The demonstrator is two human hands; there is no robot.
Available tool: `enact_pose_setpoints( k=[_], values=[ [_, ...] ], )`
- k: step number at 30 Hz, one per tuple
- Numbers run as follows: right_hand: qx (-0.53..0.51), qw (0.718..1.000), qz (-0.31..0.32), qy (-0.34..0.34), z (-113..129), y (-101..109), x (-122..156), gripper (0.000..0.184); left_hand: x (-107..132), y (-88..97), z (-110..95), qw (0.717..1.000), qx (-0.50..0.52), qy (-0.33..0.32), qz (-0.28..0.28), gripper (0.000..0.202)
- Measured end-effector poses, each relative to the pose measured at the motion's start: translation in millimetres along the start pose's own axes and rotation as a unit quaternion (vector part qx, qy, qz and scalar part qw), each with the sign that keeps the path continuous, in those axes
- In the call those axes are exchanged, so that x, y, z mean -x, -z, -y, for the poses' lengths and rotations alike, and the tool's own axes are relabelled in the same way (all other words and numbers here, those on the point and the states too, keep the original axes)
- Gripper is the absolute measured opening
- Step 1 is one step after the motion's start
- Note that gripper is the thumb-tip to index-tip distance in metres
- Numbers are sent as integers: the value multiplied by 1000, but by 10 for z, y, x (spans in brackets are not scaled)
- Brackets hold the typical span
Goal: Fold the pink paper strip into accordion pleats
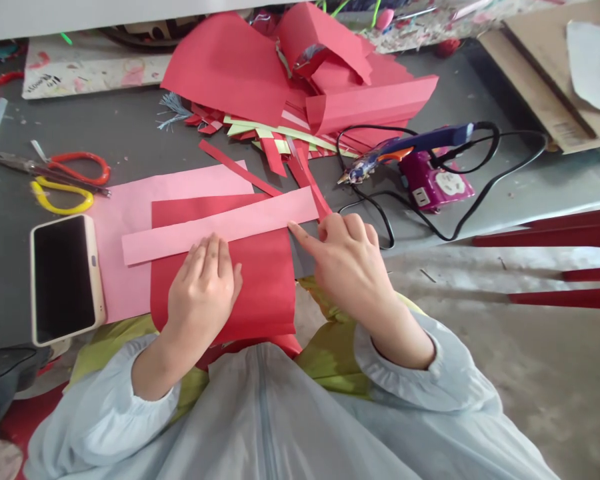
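Observation:
A long pink paper strip [215, 227] lies at a slant across a sheet of red paper [260, 280]. My left hand [204, 283] rests flat on the red sheet, fingers stretched out together, their tips at the strip's lower edge. Near the strip's right end is my right hand [350, 263]; its index finger is extended to the lower edge while the other fingers curl under. Its thumb is hidden. Beneath the red sheet, a larger pink sheet [123, 280] shows on the left. A narrow red strip [237, 167] lies just beyond the pink strip.
A phone [65, 280] and scissors with red and yellow handles [63, 193] lie at left. Crumpled red paper [230, 67] and cut strips pile up behind. To the right are a blue glue gun [410, 143], its black cord and a purple power adapter [437, 183]. Cardboard [525, 87] lies far right.

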State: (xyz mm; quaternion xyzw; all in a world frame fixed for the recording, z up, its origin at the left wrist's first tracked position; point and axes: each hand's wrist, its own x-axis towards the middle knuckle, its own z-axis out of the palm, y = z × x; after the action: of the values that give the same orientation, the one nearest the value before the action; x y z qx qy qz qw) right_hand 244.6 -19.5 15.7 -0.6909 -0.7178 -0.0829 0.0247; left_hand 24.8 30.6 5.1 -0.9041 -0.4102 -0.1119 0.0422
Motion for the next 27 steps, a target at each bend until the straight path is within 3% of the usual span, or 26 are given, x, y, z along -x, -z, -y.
enact_pose_setpoints(
  k=[13,23,27],
  values=[
    [11,998,-4,-55,-231,-33,-14,37,-17,35,39,998,-57,-39,-14,42],
    [-43,987,-119,-100,-156,11,-140,34,1,47,84,999,-24,-42,0,44],
    [-71,985,-138,-81,-58,53,-231,35,34,43,69,999,2,-30,9,45]
  ],
)
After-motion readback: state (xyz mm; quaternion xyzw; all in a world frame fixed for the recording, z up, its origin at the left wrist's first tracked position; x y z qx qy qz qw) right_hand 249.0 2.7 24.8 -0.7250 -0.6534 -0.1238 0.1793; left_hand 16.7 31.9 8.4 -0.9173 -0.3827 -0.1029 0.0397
